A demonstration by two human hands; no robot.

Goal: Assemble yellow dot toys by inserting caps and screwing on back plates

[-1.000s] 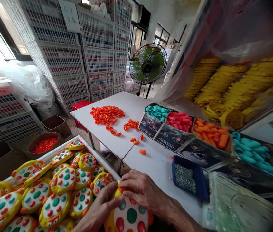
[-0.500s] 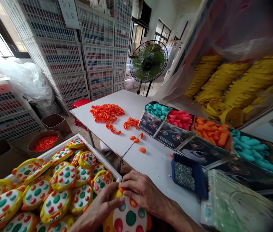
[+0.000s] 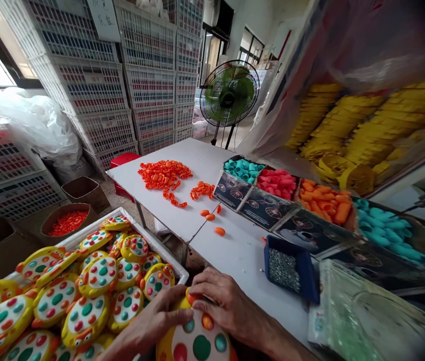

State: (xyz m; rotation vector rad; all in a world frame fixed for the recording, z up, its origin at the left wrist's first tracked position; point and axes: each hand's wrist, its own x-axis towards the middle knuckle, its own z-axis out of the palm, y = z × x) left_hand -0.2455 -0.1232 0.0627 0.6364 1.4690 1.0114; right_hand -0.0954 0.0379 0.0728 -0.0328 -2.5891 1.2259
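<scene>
Fingers [image 3: 207, 289] of left hand [image 3: 160, 316] and right hand [image 3: 233, 301] bent, pinching a spotted toy [image 3: 202, 346] by the near edge of the worktop [image 3: 193, 155]; green fan [image 3: 229, 94] beyond the far end. Blue tray [image 3: 310, 278] holds small grey parts [image 3: 283, 269], white crate [image 3: 156, 244] similar toys [image 3: 98, 277]. Held toy: yellow rim, white face, green, red, orange domes.

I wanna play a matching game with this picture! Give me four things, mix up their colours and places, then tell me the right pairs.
Things:
1. Fan
2. Tray of small grey bits
3. Pile of spotted toys
4. Nearest spotted toy

Colours and places:
A. Inside a white-rimmed container
B. Dark blue
C. Held by left hand and right hand
D. Black and green

Right pairs: 1-D, 2-B, 3-A, 4-C.
</scene>
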